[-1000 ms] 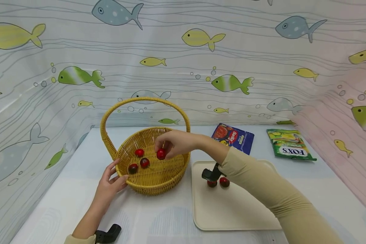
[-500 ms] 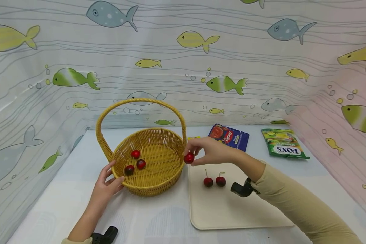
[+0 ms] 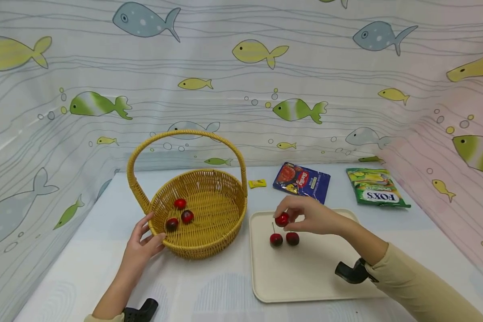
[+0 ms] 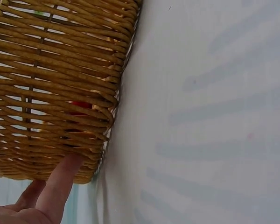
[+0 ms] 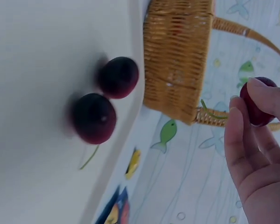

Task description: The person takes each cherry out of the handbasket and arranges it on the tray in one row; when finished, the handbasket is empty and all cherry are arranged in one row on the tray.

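My right hand (image 3: 310, 215) pinches a red cherry (image 3: 282, 219) between thumb and fingers, over the back left part of the cream tray (image 3: 306, 286). In the right wrist view a green stem shows beside the held cherry (image 5: 257, 105). Two dark red cherries lie on the tray just below: a left cherry (image 3: 276, 239) with its stem up, and a right cherry (image 3: 292, 238). My left hand (image 3: 141, 246) rests against the near left side of the yellow wicker basket (image 3: 203, 252); its thumb (image 4: 60, 184) touches the woven wall. Inside the basket, three cherries (image 3: 187, 217) sit toward the left.
The basket's tall handle (image 3: 189, 132) arches over it. A small yellow packet (image 3: 257, 183) lies right of the basket. Behind the tray are a blue Barilla pouch (image 3: 302, 181) and a green Fox's bag (image 3: 376, 188). A fish-patterned curtain (image 3: 225, 98) stands behind the table.
My right hand has moved from over the basket rightward to above the tray, still pinching the cherry. The small yellow packet has come into view. My left hand stays at the basket.
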The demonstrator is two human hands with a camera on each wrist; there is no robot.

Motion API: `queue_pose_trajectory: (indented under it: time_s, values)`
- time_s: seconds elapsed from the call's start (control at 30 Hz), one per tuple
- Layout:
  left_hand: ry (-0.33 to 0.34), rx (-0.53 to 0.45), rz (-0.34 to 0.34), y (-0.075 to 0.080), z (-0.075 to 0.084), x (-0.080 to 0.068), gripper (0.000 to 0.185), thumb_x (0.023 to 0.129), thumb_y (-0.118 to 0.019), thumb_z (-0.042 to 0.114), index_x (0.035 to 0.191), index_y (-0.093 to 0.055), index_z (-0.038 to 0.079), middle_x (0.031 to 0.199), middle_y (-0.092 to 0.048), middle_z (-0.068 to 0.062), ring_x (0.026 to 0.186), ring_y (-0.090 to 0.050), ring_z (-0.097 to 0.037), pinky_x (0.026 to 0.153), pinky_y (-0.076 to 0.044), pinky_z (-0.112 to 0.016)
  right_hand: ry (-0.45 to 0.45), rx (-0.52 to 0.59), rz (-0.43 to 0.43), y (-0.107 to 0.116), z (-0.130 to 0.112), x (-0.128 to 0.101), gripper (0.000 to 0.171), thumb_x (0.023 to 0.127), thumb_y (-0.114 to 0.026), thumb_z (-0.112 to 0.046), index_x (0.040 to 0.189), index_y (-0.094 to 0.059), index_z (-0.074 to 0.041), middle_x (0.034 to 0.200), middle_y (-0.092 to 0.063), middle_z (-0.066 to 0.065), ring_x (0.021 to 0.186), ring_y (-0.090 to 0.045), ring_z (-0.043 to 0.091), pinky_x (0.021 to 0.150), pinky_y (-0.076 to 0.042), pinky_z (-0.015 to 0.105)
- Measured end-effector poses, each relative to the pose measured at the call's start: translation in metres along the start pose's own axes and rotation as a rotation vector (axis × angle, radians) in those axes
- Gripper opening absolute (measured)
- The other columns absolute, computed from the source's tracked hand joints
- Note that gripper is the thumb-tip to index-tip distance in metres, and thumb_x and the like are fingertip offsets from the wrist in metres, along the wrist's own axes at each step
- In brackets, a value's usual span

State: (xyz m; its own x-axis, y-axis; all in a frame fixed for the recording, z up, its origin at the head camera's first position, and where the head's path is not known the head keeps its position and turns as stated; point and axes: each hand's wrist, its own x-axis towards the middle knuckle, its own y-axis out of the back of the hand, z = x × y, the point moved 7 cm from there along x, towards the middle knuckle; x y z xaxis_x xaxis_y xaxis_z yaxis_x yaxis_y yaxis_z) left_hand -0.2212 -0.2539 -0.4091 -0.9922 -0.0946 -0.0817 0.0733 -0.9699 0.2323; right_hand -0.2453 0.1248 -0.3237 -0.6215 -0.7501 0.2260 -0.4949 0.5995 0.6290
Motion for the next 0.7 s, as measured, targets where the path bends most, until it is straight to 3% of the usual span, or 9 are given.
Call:
queue_pose_trajectory:
  time_s: [0.1,0.5,0.7]
  values:
    - [-0.003,-0.002,0.001,0.000,0.001,0.000,0.071,0.095,-0.054,0.017,0.150,-0.011,0.021,0.146,-0.016,-0.023,0.124,-0.036,-0.036,0.084,-0.051,-0.031,0.022,0.022,0.025,0.003,0.007,-0.011,0.028,0.083,-0.069,-0.004,0.108,-0.060,-0.010,0.103,-0.059,0.005,0.085,-0.059,0.019,0.074,-0.055,0.033]
    - [0.000,0.017,0.009,0.000,0.002,-0.001,0.070,0.095,-0.054,0.017,0.150,-0.011,0.022,0.146,-0.017,-0.023,0.122,-0.037,-0.035,0.084,-0.050,-0.032,-0.183,0.042,0.060,0.007,0.049,-0.050,0.027,0.082,-0.071,-0.007,0.106,-0.059,-0.008,0.104,-0.060,0.004,0.090,-0.062,0.018,0.082,-0.052,0.029]
    - [-0.006,0.015,0.008,0.000,0.003,-0.001,0.070,0.095,-0.054,0.017,0.150,-0.011,0.021,0.146,-0.016,-0.023,0.123,-0.037,-0.036,0.084,-0.050,-0.032,-0.207,0.000,0.043,0.004,0.061,-0.057,0.028,0.078,-0.072,-0.001,0.104,-0.063,-0.003,0.102,-0.057,0.005,0.090,-0.059,0.018,0.080,-0.053,0.029]
